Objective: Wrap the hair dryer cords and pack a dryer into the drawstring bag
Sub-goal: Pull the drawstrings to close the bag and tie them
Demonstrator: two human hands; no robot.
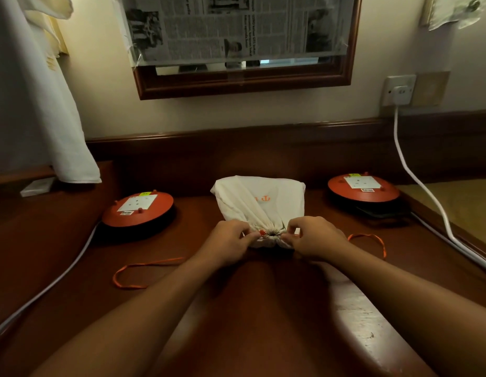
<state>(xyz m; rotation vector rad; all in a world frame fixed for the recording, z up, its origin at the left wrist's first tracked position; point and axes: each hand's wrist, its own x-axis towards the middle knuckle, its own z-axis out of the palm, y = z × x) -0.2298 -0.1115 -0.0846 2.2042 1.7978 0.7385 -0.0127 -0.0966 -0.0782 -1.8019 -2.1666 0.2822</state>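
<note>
Hanging at the far left, a pale curtain (46, 110) drops to the edge of the dark wooden desk (223, 308). Beside it, a round red socket reel (138, 208) sits on the desk, a white cable (59, 273) trailing from it toward the near left edge. An orange drawstring loop (138, 273) lies slack on the wood just left of the forearms. The left hand (225, 243) pinches the gathered mouth of the white drawstring bag (258, 202), fingertips closed on the puckered cloth. The bag lies in the middle of the desk, bulging, its mouth nearly cinched shut and facing the person; its contents are hidden. The right hand (315, 236) pinches the other side of the mouth the same way. Another orange loop (369, 240) lies right of it, then a second red reel (363, 187) and a wall socket (399, 89).
</note>
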